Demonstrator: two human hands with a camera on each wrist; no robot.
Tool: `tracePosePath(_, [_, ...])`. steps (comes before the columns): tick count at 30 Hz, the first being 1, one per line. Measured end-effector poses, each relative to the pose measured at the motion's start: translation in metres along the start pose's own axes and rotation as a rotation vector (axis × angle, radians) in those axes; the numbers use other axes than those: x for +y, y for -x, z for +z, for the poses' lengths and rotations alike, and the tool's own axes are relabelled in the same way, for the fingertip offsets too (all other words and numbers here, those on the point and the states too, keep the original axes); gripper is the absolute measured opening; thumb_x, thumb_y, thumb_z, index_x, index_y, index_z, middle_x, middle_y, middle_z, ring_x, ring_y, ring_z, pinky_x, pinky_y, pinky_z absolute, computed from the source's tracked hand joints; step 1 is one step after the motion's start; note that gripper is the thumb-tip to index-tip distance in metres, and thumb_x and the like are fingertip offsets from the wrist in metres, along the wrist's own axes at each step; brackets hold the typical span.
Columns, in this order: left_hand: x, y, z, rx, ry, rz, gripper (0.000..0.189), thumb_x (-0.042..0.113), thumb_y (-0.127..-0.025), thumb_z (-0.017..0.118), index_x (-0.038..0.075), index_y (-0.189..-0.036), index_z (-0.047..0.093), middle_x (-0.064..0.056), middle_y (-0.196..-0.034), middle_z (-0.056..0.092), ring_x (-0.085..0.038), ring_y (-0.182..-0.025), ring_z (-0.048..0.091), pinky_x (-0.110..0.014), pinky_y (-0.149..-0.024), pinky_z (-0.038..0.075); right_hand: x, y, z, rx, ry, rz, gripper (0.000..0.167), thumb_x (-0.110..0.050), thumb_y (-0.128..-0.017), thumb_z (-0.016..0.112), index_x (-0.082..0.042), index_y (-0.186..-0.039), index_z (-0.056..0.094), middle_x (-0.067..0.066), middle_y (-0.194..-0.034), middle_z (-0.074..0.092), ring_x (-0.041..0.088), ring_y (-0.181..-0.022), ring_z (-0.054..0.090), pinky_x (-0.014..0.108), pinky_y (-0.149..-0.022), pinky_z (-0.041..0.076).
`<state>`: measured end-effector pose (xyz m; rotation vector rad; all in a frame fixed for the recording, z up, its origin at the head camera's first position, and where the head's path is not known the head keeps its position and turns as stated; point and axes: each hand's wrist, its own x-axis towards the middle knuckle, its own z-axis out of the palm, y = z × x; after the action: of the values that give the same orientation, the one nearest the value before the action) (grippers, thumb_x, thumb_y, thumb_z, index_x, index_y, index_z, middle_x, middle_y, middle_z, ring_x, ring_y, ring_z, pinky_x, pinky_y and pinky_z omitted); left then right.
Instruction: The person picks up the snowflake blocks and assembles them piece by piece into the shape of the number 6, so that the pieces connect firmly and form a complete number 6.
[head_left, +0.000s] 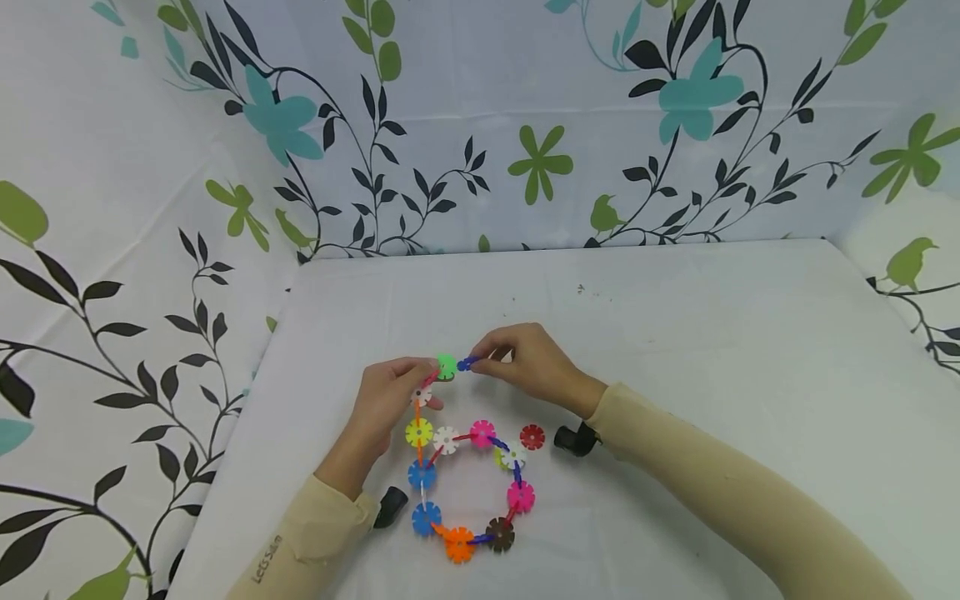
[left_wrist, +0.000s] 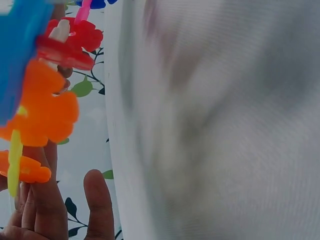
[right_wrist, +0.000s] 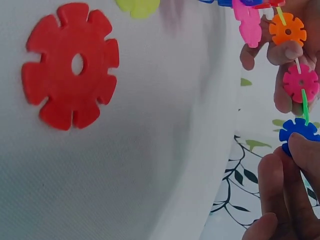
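My right hand (head_left: 536, 367) pinches a blue notched flower disc (right_wrist: 298, 132) between thumb and fingers. Against its edge stands a green disc (head_left: 446, 367), seen edge-on in the right wrist view. My left hand (head_left: 390, 396) pinches the chain at a pink disc (right_wrist: 301, 83) beside the green one. From there the chain runs down through a white disc (head_left: 422, 395), an orange disc (right_wrist: 288, 31) and a yellow disc (head_left: 418, 432). It joins a ring of linked, multicoloured discs, with an orange disc (head_left: 460, 545) at its near side.
A loose red disc (head_left: 532, 437) lies right of the ring. A yellow-green disc (right_wrist: 139, 6) lies near it, partly under the ring. The white tabletop (head_left: 675, 333) meets a leaf-patterned cloth (head_left: 465, 83) behind. Black wrist cameras (head_left: 576, 440) sit by both cuffs.
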<state>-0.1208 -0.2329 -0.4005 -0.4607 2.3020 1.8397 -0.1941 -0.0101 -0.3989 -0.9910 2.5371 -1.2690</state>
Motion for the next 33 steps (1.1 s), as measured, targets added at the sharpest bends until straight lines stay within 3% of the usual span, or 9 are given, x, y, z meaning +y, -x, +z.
tracePosePath(5, [0.0,-0.001,0.001,-0.01,0.026,0.025,0.034,0.034,-0.101,0.063,0.005,-0.117,0.073,-0.009,-0.111,0.073,-0.029,-0.075,0.075,-0.065,-0.113,0.022,-0.002,0.0,0.002,0.039,0.099,-0.079,0.014,-0.021,-0.09,0.08,-0.02,-0.104,0.08,-0.015,-0.096,0.073,0.003,-0.083,0.062,0.026,-0.069,0.053])
tracePosePath(10, [-0.002,0.0,0.001,-0.016,0.025,0.032,0.038,0.038,-0.1,0.065,0.005,-0.116,0.074,-0.014,-0.108,0.074,-0.025,-0.075,0.074,-0.066,-0.113,0.022,-0.005,-0.001,0.003,0.073,0.217,-0.169,0.014,-0.02,-0.089,0.081,-0.019,-0.103,0.081,-0.014,-0.094,0.073,0.002,-0.081,0.061,0.022,-0.068,0.051])
tracePosePath(19, [-0.002,0.001,0.007,0.009,0.081,0.063,0.034,0.032,-0.099,0.067,0.001,-0.113,0.075,-0.012,-0.105,0.075,-0.026,-0.073,0.075,-0.049,-0.107,0.04,-0.013,-0.003,0.002,0.088,0.366,-0.292,0.012,-0.018,-0.089,0.081,-0.016,-0.101,0.081,-0.009,-0.088,0.074,0.004,-0.076,0.064,0.02,-0.068,0.05])
tracePosePath(26, [-0.002,0.0,0.005,-0.007,0.054,0.046,0.032,0.031,-0.101,0.064,0.003,-0.112,0.074,-0.011,-0.106,0.074,-0.025,-0.075,0.075,-0.056,-0.108,0.034,-0.013,-0.002,0.005,0.08,0.308,-0.241,0.016,-0.018,-0.088,0.081,-0.017,-0.104,0.081,-0.008,-0.094,0.075,0.005,-0.083,0.067,0.02,-0.073,0.051])
tracePosePath(33, [-0.002,0.0,0.003,-0.015,0.079,0.01,0.031,0.029,-0.1,0.064,0.005,-0.118,0.071,-0.011,-0.108,0.072,-0.024,-0.076,0.074,-0.06,-0.111,0.03,-0.008,0.002,0.003,-0.027,0.318,-0.132,0.031,-0.025,-0.089,0.08,-0.018,-0.119,0.076,-0.008,-0.111,0.073,0.006,-0.089,0.065,0.025,-0.078,0.053])
